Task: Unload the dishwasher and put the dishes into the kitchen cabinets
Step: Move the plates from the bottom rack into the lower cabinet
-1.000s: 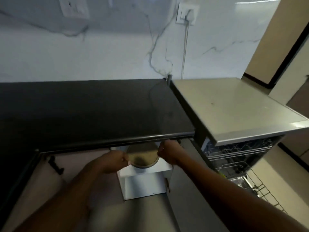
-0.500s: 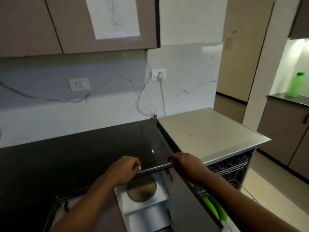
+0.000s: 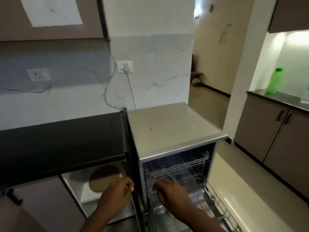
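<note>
While door open — hands [image 3: 115, 193] above dishwasher [image 3: 175, 131]

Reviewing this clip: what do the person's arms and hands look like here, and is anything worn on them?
Both forearms are bare as far as the frame shows: no sleeves, gloves or watch visible. The left hand and right hand show no rings that can be made out, though motion blur softens the fingers.

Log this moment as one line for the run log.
plate: in cabinet | left hand: beside plate, grip unclear | right hand: at lower rack | dishwasher: open
</note>
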A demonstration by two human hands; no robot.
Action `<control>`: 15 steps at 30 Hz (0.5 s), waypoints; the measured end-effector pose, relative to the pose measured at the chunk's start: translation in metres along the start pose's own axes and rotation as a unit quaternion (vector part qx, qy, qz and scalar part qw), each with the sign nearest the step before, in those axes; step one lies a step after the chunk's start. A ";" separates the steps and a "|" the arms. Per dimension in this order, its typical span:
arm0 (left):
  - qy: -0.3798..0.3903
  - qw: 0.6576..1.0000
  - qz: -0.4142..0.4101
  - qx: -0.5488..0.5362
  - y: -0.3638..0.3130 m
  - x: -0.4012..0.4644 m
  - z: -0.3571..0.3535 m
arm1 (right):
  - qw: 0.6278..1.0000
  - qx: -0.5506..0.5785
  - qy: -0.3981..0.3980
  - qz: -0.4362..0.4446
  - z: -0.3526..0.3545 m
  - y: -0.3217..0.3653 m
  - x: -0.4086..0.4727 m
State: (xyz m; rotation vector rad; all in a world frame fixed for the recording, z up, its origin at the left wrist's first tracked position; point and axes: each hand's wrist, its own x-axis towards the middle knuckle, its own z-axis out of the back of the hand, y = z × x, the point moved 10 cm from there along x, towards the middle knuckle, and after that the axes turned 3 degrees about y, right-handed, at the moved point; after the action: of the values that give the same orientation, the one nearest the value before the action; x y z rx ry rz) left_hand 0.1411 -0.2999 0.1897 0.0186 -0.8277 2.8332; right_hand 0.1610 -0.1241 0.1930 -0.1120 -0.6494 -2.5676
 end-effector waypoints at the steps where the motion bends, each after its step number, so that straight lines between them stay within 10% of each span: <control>1: 0.010 1.000 0.006 -0.006 -0.011 -0.009 -0.014 | 1.000 0.008 0.012 -0.010 -0.002 -0.015 -0.012; 15: 0.026 0.992 0.111 0.063 -0.075 -0.083 -0.095 | 0.997 0.011 0.077 -0.028 -0.018 -0.107 -0.111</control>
State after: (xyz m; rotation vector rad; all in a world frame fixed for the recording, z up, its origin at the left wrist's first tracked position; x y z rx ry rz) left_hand 0.2399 -0.2015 0.1443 -0.1381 -0.6781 3.0742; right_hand 0.2080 -0.0016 0.1105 0.1110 -0.6301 -2.5910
